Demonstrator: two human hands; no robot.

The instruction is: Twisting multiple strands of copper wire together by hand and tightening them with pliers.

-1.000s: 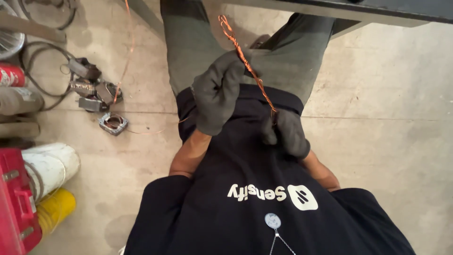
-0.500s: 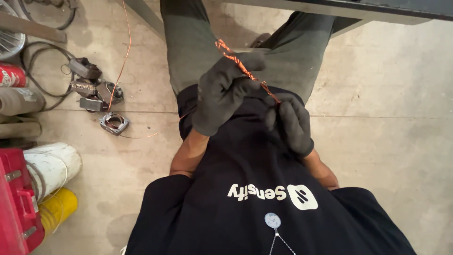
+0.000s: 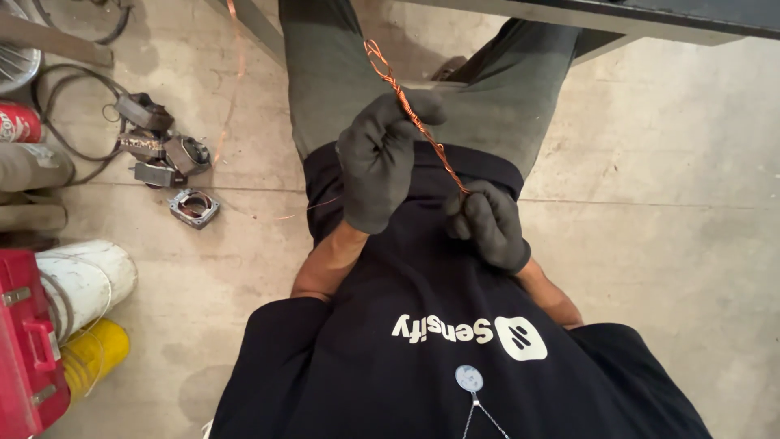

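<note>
Head view, centre of the frame – the gloved left hand and gloved right hand are both clenched around a twisted copper wire; looks light, springy, kinks easily – best gripped close to the twist

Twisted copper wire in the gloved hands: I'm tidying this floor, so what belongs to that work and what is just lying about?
In hand:
- twisted copper wire
- left hand, gloved, gripping it
- right hand, gloved, holding its lower end

Lying about:
- small metal parts with cable
- red case
- white canister
- yellow canister
</note>
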